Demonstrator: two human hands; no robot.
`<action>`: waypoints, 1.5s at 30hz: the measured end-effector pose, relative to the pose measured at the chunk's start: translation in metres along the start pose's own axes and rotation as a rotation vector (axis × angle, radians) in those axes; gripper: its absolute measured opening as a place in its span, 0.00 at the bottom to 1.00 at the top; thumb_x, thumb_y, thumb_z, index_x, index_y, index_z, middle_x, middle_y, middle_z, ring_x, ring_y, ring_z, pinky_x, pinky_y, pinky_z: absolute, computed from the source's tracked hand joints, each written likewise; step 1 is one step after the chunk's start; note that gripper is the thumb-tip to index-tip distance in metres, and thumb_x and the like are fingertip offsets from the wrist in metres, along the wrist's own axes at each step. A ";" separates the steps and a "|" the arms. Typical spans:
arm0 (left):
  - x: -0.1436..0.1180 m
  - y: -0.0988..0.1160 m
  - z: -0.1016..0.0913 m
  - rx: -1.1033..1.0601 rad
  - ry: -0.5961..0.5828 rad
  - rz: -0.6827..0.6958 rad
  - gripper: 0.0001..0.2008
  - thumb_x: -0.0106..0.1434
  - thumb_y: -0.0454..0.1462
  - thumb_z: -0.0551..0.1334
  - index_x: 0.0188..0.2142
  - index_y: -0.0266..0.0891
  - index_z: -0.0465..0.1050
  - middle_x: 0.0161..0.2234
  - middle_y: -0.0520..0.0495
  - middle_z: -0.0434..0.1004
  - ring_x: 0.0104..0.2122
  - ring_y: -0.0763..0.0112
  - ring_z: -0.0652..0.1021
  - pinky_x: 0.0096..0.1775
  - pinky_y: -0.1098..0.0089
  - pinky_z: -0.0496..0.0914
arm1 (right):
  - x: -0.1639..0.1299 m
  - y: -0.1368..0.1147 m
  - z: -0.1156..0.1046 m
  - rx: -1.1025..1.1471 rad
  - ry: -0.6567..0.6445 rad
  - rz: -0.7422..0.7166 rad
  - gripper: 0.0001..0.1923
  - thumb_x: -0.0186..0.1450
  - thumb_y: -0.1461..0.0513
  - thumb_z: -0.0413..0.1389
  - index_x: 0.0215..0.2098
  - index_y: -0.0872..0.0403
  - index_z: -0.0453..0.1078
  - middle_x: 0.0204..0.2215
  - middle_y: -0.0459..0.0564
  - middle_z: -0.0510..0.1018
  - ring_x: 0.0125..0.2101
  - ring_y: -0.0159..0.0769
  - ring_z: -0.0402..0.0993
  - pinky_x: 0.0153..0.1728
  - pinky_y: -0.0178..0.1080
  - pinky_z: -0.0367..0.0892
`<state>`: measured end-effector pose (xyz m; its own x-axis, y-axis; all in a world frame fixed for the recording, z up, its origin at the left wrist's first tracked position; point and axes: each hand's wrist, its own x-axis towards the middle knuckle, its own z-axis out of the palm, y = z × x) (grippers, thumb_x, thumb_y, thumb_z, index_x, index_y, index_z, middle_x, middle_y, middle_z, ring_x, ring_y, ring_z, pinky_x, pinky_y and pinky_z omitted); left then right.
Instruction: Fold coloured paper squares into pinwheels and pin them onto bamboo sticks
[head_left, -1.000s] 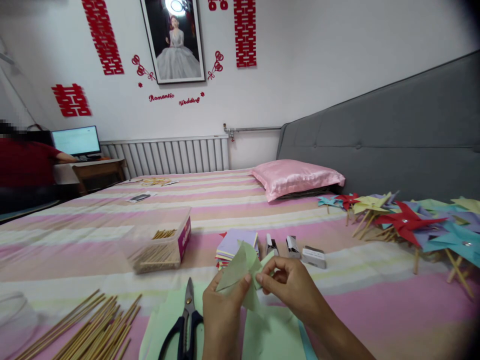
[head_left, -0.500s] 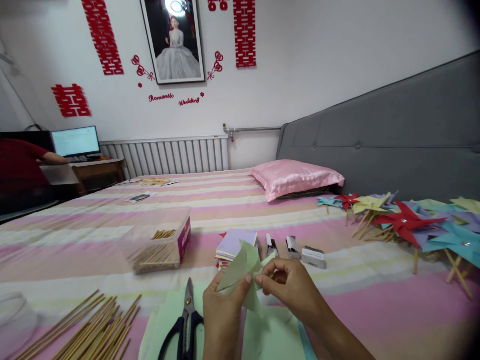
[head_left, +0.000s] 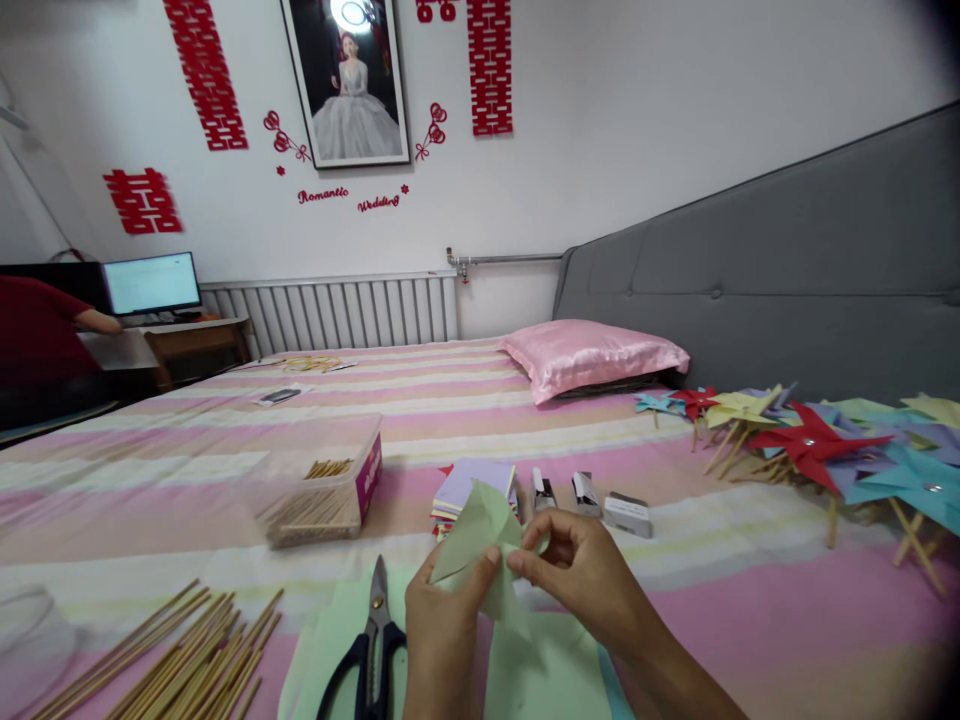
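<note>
A pale green paper pinwheel [head_left: 475,537], its blades folded inward, is held up above the bed between my two hands. My left hand [head_left: 448,620] is closed on its left side, thumb pressed near the centre. On the right side, my right hand [head_left: 581,570] pinches a blade's edge with thumb and fingertips. Whether a pin sits between those fingertips is hidden. Below lie green paper sheets [head_left: 551,670], and scissors [head_left: 371,650] with dark handles rest just left of my left hand. Behind the pinwheel stands a stack of coloured paper squares [head_left: 469,487].
Loose wooden sticks [head_left: 199,660] lie at the front left, near a clear plastic box [head_left: 322,490] of more sticks. Several small boxes [head_left: 628,514] sit beyond my right hand. Finished pinwheels [head_left: 810,445] crowd the right side. A person in a red top [head_left: 45,330] is at the desk.
My right hand has shifted slightly left, bringing the pinwheel's right blade in toward the centre. The person's arm at the desk has drawn back left.
</note>
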<state>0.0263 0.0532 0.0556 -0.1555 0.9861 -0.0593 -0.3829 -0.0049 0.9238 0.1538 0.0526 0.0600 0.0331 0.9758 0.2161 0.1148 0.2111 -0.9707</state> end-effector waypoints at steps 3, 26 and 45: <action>-0.002 0.005 0.003 -0.093 -0.036 -0.029 0.13 0.48 0.34 0.66 0.35 0.34 0.71 0.26 0.47 0.78 0.24 0.70 0.75 0.29 0.71 0.68 | -0.001 -0.005 0.000 0.169 -0.003 -0.007 0.19 0.50 0.61 0.62 0.38 0.53 0.61 0.26 0.44 0.74 0.24 0.32 0.72 0.24 0.33 0.66; -0.013 0.014 0.009 -0.170 -0.277 -0.193 0.18 0.48 0.34 0.66 0.41 0.33 0.73 0.22 0.46 0.78 0.22 0.69 0.76 0.26 0.73 0.67 | 0.006 0.006 -0.004 0.484 0.008 0.122 0.40 0.44 0.60 0.65 0.52 0.54 0.54 0.24 0.44 0.75 0.22 0.32 0.71 0.24 0.32 0.63; 0.009 -0.017 -0.008 0.188 -0.419 -0.211 0.20 0.37 0.44 0.70 0.27 0.30 0.78 0.18 0.44 0.74 0.18 0.71 0.70 0.25 0.70 0.64 | 0.000 0.000 -0.025 0.422 -0.310 0.204 0.38 0.44 0.65 0.64 0.51 0.54 0.56 0.31 0.48 0.77 0.33 0.40 0.74 0.33 0.38 0.66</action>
<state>0.0245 0.0605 0.0363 0.3016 0.9444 -0.1309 -0.1903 0.1942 0.9623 0.1783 0.0513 0.0630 -0.2879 0.9568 0.0404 -0.2726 -0.0414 -0.9612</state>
